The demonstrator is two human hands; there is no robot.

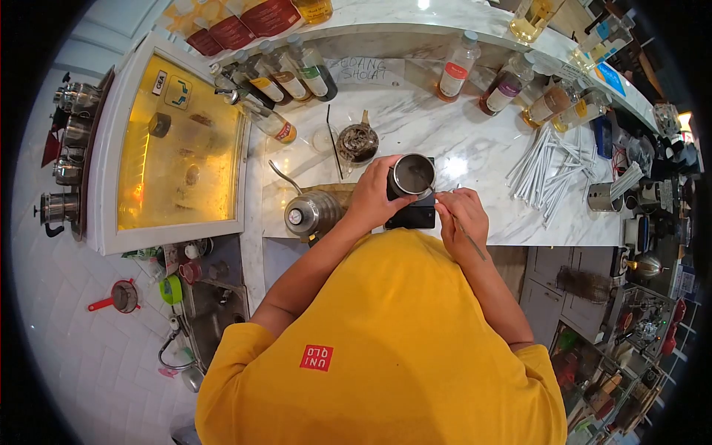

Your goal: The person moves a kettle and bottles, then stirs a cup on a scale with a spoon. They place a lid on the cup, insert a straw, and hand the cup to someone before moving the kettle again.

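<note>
My left hand (377,194) is wrapped around a round metal cup (414,175) with a shiny rim and a dark inside, tilted towards me. My right hand (463,216) is closed on a thin metal stirring utensil (469,239). Its long handle sticks out below the fingers, and its other end is near the cup's rim, too small to make out. Beneath both hands lies a black scale (412,216), partly covered. A gooseneck kettle (312,213) stands left of my left wrist. Beyond it is a glass vessel (357,143) with dark residue.
Syrup bottles (317,70) line the back left of the marble counter (415,111), and several more stand back right. White straws (549,167) lie spread on the right beside a metal canister (604,197). A yellow-lit glass cabinet (182,148) and a sink (215,311) are at left.
</note>
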